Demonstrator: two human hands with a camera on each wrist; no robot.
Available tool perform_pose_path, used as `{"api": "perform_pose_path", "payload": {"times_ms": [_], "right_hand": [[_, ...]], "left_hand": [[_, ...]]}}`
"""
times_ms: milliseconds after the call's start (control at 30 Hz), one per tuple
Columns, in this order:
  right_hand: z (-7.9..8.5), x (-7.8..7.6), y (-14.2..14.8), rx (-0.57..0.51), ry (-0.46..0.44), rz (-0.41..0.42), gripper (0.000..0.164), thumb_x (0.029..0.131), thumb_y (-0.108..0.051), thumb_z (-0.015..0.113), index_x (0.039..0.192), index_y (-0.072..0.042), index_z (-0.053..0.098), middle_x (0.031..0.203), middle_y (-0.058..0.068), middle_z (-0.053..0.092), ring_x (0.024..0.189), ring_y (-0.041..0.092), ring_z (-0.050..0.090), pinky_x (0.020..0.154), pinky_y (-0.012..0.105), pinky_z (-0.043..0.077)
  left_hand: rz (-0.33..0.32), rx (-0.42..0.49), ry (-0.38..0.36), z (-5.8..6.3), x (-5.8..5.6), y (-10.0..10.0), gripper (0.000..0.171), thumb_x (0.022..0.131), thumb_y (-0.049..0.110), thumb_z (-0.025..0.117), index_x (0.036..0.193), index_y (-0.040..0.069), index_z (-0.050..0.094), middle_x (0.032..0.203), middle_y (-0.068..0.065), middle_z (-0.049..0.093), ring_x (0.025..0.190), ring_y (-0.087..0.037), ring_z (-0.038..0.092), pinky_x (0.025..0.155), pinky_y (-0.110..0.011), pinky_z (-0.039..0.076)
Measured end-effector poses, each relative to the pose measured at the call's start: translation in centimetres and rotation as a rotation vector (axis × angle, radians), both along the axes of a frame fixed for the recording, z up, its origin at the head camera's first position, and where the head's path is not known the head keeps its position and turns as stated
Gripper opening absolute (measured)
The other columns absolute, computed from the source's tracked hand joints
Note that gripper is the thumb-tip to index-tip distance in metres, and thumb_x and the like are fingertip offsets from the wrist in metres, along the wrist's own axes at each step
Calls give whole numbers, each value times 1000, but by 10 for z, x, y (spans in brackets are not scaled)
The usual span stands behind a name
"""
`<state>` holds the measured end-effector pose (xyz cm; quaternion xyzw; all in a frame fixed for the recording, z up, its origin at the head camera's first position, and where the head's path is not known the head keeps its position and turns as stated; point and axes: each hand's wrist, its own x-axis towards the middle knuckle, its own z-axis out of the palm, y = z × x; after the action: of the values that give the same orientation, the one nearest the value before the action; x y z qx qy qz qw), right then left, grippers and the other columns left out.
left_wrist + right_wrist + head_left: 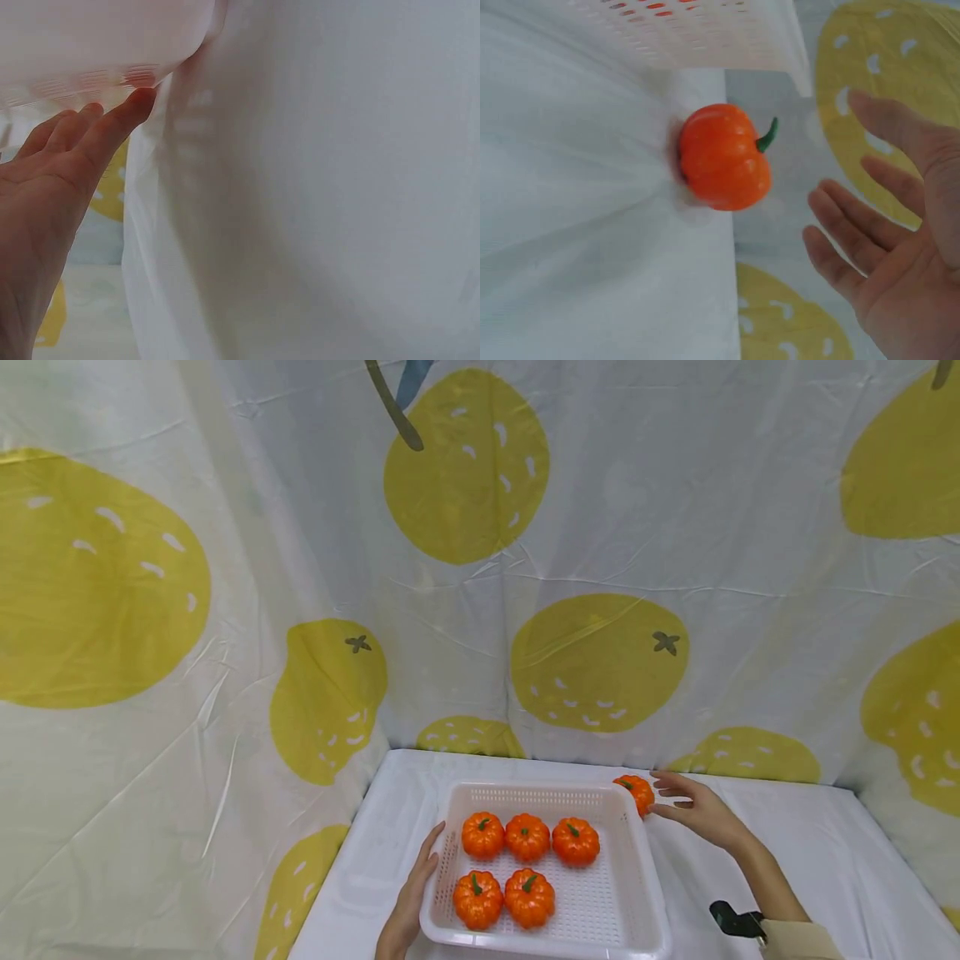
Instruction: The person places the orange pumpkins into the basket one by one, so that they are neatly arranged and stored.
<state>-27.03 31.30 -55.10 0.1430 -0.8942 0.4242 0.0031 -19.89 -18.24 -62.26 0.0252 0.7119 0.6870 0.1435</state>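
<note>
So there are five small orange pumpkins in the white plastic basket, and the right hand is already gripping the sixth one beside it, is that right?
Not quite. The white plastic basket does hold five small orange pumpkins, but the right hand has no grip on the sixth orange pumpkin yet. The right wrist view shows open fingers with a clear gap to it.

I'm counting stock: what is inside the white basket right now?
Five orange pumpkins sit in the white basket; a sixth pumpkin lies outside, by the right hand. Nothing seems hidden inside.
</note>
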Motion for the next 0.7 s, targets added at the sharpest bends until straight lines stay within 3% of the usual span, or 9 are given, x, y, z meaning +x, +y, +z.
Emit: {"api": "perform_pose_path", "payload": {"times_ms": [100,200,433,700], "right_hand": [[-13,-5,-2,26,25,-70,71,86,-30,72,142,-1,42,136,27,51,120,46,51,97,61,43],[-23,-12,-6,39,-18,-112,78,86,-33,72,146,-1,35,143,30,41,125,50,44,97,66,40],[-41,-26,-16,76,-76,-147,82,88,-36,68,148,3,28,147,33,32,126,53,40,93,63,46],[-53,-30,-23,69,-102,-140,68,91,-20,64,147,2,32,144,35,36,121,54,45,91,59,49]], "left_hand": [[2,-3,1,0,0,-1,52,101,53,24,151,44,15,165,-5,3,143,-43,26,90,-45,55],[10,-4,-8,1,-1,-1,52,101,54,26,151,46,15,165,-4,3,142,-42,28,89,-46,55],[10,-15,-4,4,0,1,51,101,54,26,150,47,15,165,-3,3,143,-43,27,90,-47,55],[-4,-11,-1,4,3,2,51,101,53,25,151,46,15,165,-4,2,146,-43,18,99,-52,49]]}}
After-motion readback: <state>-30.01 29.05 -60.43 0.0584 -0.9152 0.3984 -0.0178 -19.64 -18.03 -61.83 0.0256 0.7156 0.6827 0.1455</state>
